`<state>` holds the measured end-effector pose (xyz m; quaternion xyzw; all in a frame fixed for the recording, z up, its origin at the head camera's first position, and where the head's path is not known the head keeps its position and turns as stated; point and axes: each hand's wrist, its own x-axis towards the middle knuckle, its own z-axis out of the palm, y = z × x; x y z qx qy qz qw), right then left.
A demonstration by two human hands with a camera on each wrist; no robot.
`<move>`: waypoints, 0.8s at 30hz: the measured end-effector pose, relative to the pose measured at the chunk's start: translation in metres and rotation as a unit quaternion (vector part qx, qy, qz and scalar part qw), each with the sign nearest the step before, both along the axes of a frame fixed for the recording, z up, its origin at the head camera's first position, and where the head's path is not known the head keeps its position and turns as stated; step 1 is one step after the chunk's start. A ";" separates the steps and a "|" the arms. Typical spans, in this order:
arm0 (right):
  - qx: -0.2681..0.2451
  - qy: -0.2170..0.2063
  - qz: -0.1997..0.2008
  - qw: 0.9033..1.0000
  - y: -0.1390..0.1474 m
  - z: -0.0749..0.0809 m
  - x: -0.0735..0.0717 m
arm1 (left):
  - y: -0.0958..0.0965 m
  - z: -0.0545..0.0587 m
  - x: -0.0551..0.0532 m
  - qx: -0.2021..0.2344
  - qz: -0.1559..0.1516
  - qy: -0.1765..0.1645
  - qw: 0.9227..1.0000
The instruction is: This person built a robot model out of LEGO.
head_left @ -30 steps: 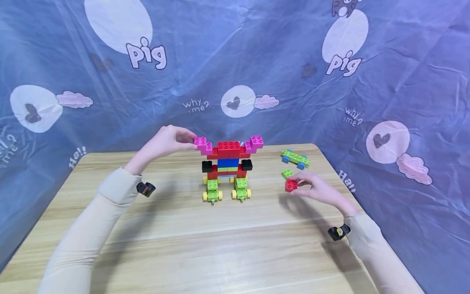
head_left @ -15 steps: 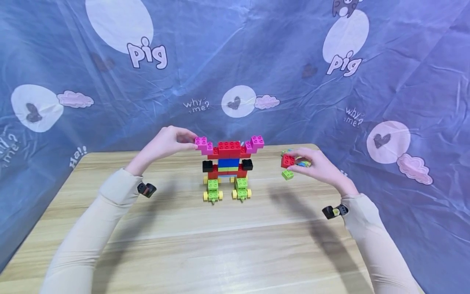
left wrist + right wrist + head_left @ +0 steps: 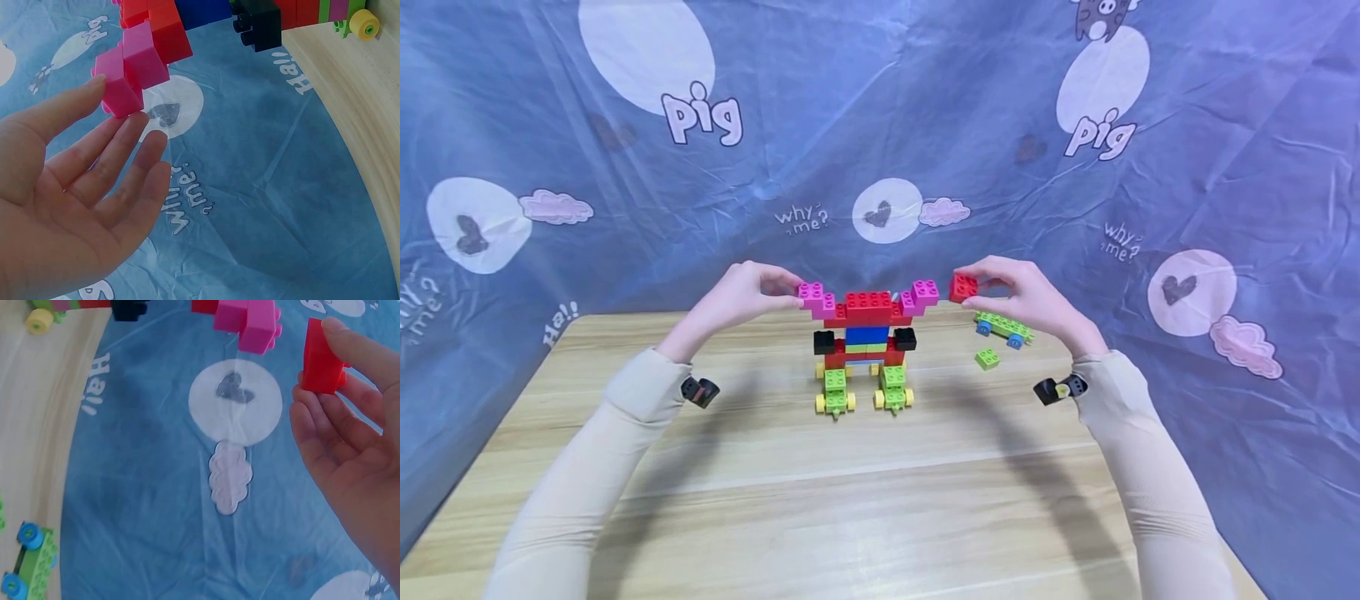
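A figure built of toy building bricks (image 3: 867, 336) stands upright on the table, with red, blue and black blocks and green wheeled feet. Its two raised arms end in pink bricks. My left hand (image 3: 751, 292) pinches the left pink brick (image 3: 122, 86) between thumb and fingers. In my right hand (image 3: 1026, 296) is a loose red brick (image 3: 322, 357), held between thumb and fingertips with its studs up. The red brick is in the air, just right of the right pink brick (image 3: 925, 290), with a small gap between them.
On the right of the wooden table (image 3: 850, 500) lie a green brick (image 3: 987, 359) and, behind it, a green wheeled base (image 3: 1004, 327) with blue wheels, partly below my right hand. A blue printed cloth (image 3: 820, 125) hangs right behind the table and along its sides.
My right hand has lifted the red brick from beside the green brick and carried it up and left to the figure's right pink arm. The left hand stays on its pink brick.
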<state>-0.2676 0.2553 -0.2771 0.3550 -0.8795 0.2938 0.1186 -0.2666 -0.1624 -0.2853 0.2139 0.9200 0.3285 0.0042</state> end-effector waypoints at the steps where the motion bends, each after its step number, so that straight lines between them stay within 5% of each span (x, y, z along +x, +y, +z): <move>1: 0.000 -0.002 0.003 1.000 -0.004 0.002 -0.002 | 0.000 0.000 0.000 0.000 0.001 0.001 1.000; 12: 0.034 -0.026 0.015 0.999 -0.039 0.022 -0.021 | 0.000 -0.001 0.001 0.002 0.002 0.007 1.000; 24: 0.054 -0.029 0.065 0.996 -0.074 0.026 -0.033 | 0.000 -0.002 0.001 0.001 0.003 0.012 1.000</move>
